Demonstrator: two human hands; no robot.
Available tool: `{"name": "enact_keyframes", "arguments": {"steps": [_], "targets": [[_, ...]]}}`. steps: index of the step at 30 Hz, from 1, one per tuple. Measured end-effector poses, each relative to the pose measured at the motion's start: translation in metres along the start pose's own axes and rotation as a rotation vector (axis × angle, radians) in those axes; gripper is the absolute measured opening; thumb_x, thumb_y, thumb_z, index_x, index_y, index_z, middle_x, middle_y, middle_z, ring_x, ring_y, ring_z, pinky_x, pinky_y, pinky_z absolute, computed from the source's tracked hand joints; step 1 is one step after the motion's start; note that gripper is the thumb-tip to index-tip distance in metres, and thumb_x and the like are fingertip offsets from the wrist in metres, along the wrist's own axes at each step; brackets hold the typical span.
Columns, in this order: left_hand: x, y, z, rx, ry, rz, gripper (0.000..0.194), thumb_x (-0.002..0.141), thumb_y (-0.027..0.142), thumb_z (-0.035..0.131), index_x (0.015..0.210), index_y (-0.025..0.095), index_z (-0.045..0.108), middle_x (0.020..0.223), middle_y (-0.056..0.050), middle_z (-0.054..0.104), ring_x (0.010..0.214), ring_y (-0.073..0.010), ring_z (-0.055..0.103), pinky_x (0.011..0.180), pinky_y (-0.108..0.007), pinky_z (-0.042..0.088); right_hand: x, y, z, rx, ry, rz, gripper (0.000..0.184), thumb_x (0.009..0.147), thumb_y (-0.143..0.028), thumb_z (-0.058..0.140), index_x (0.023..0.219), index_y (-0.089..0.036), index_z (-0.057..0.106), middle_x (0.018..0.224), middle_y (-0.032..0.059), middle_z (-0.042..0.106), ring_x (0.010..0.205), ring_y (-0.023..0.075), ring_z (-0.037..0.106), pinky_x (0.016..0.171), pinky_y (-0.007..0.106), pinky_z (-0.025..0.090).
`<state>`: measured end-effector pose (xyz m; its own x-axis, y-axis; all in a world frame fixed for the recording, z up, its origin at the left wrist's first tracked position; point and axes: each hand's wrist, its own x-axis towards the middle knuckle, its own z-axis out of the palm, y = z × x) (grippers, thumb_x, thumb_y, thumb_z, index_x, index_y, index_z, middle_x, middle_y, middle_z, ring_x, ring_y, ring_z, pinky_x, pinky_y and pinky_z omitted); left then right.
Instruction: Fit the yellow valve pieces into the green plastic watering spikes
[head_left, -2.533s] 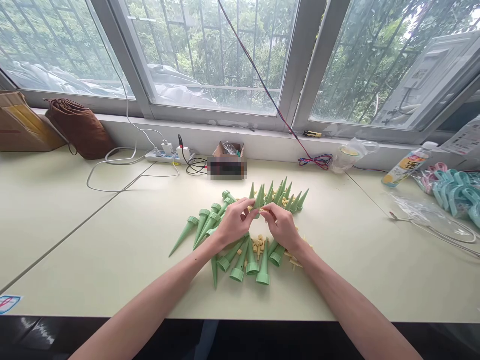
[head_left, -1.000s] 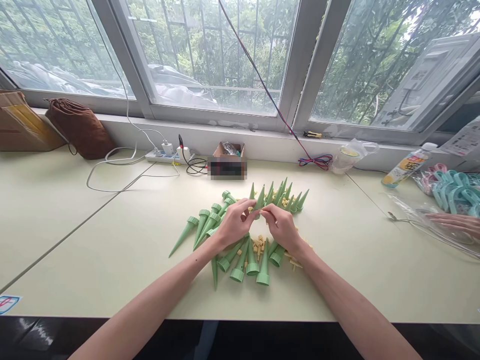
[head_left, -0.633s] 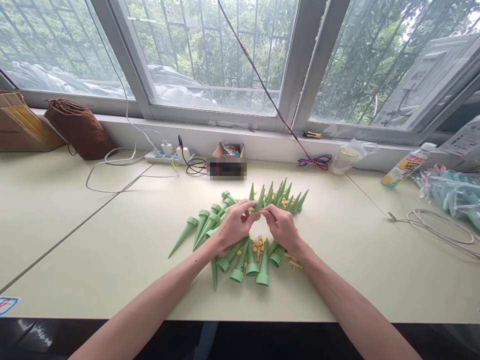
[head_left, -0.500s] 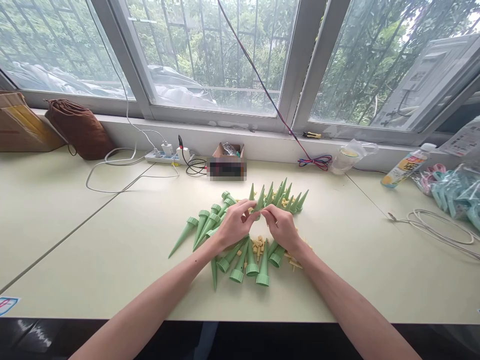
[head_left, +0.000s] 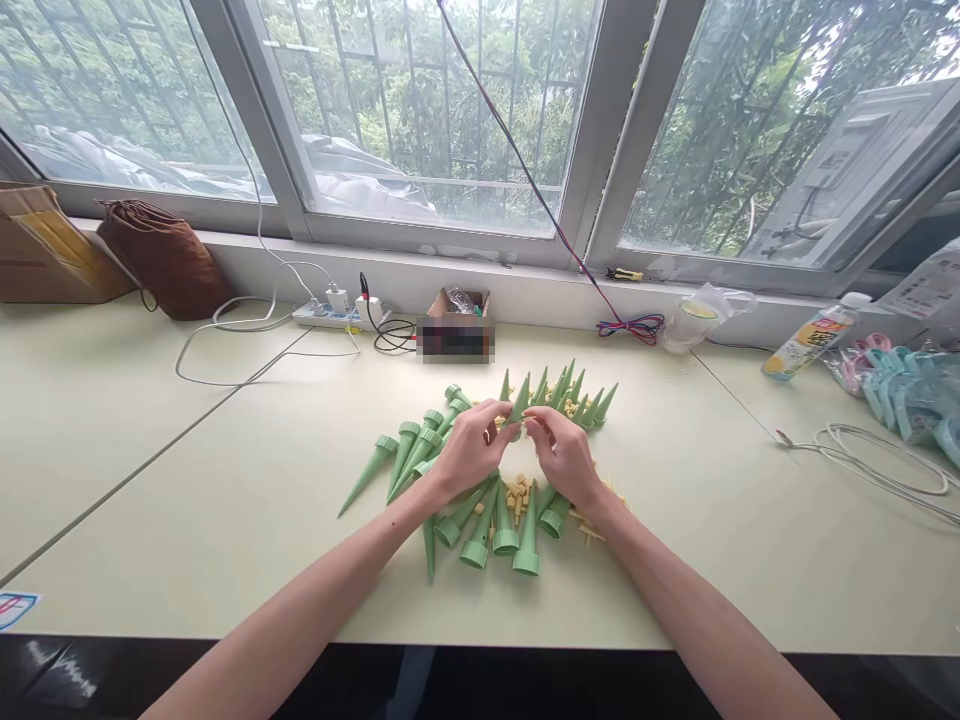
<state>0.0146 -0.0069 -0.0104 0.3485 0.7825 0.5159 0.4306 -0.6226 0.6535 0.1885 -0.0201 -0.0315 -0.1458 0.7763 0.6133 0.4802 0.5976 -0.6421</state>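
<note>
My left hand (head_left: 471, 450) is closed around a green cone-shaped spike (head_left: 519, 402) held above the table, tip pointing away. My right hand (head_left: 564, 454) pinches at the base of that same spike; whether it also holds a small piece is hidden. Beneath both hands lies a pile of green spikes (head_left: 495, 520), with more spikes (head_left: 409, 452) fanned to the left and others (head_left: 574, 395) behind. Small yellow pieces (head_left: 517, 492) are scattered among them on the pale table (head_left: 225, 480).
A blurred small box (head_left: 454, 335) and a power strip with cables (head_left: 330, 312) sit near the window sill. A brown pouch (head_left: 161, 258) and cardboard box (head_left: 37, 245) are far left. At right lie a bottle (head_left: 810, 340), a white cable (head_left: 877, 455) and bagged teal parts (head_left: 911, 400).
My hands stay together on the spike with only slight finger movement. At the far right, another person's hand appeared and withdrew, and the clear bag with teal parts shifted.
</note>
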Motion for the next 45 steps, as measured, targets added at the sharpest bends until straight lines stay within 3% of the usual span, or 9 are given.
{"name": "enact_keyframes", "arguments": {"steps": [29,45], "targets": [[-0.0011,-0.0052,0.0024,-0.019,-0.008,0.047,0.018,0.094,0.029,0.057,0.107,0.019,0.066,0.095,-0.005,0.065,0.065,-0.0108,0.059,0.05,-0.021,0.05,-0.0005,0.0007,-0.001,0.002,0.002,-0.034,0.027,0.103,-0.034,0.041,0.093,-0.02,0.062,0.068,0.0003,0.06,0.056,0.0138,0.053,0.055,0.026,0.044],[-0.0007,-0.0003,0.0024,0.009,0.001,0.026,0.012,0.092,0.023,0.057,0.102,0.018,0.062,0.095,-0.004,0.065,0.064,-0.0101,0.057,0.051,-0.021,0.048,0.0007,-0.0039,-0.0011,0.025,-0.004,-0.007,0.023,0.102,-0.032,0.044,0.094,-0.02,0.061,0.068,-0.0005,0.057,0.057,0.0132,0.052,0.056,0.025,0.043]]}}
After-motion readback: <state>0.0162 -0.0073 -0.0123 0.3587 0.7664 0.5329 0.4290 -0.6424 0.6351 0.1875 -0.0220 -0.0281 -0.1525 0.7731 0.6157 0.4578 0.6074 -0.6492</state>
